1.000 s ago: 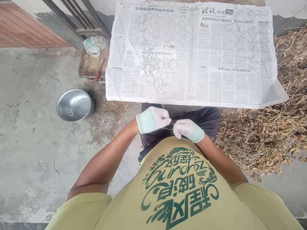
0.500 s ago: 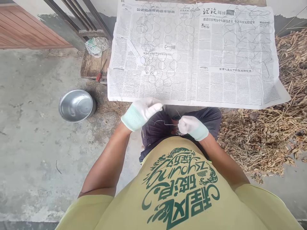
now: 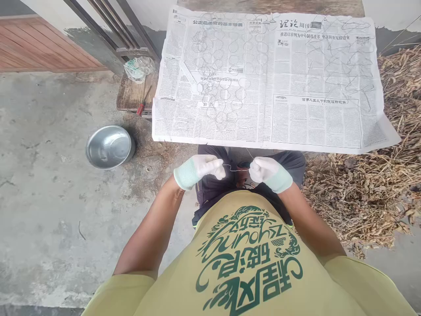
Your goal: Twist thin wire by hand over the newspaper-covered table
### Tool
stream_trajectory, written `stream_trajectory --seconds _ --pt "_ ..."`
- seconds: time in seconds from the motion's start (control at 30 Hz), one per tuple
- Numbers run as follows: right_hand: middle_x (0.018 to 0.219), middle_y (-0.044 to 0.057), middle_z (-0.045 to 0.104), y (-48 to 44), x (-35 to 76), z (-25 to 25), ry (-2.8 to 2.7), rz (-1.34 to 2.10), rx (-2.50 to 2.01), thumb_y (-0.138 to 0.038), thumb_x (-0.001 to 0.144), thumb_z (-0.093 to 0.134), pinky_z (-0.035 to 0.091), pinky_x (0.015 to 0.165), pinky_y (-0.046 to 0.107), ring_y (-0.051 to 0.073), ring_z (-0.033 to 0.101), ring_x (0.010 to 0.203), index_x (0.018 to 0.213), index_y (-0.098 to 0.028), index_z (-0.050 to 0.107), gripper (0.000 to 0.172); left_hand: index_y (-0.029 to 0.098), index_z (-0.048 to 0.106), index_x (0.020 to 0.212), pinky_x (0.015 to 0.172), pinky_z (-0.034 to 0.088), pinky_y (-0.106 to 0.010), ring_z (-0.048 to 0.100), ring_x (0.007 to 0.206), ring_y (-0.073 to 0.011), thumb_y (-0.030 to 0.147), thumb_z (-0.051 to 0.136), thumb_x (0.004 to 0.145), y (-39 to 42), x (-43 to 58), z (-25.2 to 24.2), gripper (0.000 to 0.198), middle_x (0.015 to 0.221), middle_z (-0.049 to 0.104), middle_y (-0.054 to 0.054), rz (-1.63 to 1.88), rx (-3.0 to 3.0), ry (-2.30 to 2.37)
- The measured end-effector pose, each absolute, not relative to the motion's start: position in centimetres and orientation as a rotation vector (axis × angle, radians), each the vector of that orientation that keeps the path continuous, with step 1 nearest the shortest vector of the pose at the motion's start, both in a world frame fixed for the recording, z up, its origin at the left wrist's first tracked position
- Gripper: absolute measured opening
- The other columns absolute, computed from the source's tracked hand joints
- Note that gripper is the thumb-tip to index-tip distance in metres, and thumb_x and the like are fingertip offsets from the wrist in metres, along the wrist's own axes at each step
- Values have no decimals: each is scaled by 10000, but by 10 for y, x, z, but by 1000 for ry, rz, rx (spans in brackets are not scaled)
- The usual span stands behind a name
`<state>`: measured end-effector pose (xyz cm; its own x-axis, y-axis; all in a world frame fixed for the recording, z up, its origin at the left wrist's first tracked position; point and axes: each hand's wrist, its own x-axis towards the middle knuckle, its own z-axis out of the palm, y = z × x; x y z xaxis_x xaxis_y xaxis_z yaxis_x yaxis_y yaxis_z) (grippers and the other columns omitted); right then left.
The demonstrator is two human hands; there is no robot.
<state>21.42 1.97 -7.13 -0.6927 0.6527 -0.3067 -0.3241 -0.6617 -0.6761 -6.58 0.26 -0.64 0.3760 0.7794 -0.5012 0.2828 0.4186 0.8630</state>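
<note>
1. Left hand [image 3: 210,168] pinches a thin wire [image 3: 241,170] at the fingertips; right hand [image 3: 263,170] curls around it.
2. Wire short of the newspaper [image 3: 250,139], near edge: steady, opposed grips probably control bends best.
3. Thin rings [image 3: 226,94], newspaper's left half.

Newspaper [image 3: 315,127] spread over desk [image 3: 296,6], before the person; a strip of desktop left uncovered along the far side. On the left half, wire rings [image 3: 210,69] are laid out in rows and overlapping clusters; a round-ended strip [image 3: 189,78] is placed just left of them. Bent wires [image 3: 368,102] are scattered over the right half. Left of desk: wooden seat [image 3: 130,94], plastic bag [image 3: 140,69] set toward its back, screwdriver [image 3: 140,108] at its near edge. Metal pot [image 3: 112,147] stood on floor [image 3: 49,197], nearer than the seat and left of it. Dried stalks [image 3: 355,197] heaped to the right. Between desk and torso, one wire [image 3: 238,170] is held between left hand [image 3: 201,170] and right hand [image 3: 270,174].
</note>
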Motion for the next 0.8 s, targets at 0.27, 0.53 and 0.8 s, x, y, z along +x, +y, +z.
stream_trajectory --seconds 0.27,0.53,0.8 --pt "496 -1 568 26 211 -58 -1003 2209 -818 -476 932 745 332 477 272 126 489 447 671 -174 638 413 218 516 568 662 517 -290 702 581 -202 770 648 860 4 -61 -16 638 427 533 6 295 1116 1342" --pt "499 5 573 32 204 -37 -1166 2193 -975 -366 949 681 359 512 279 131 491 480 661 -182 635 344 170 738 711 442 377 -228 589 434 -134 352 801 830 20 -50 0 227 532 643 8 216 1137 1627" --pt "496 -7 535 29 200 -53 -955 2261 -768 -443 925 728 338 504 291 128 468 453 632 -186 602 410 155 826 1146 496 459 -231 608 480 -124 673 683 921 24 -76 -8 584 656 746 -52 515 1077 1160"
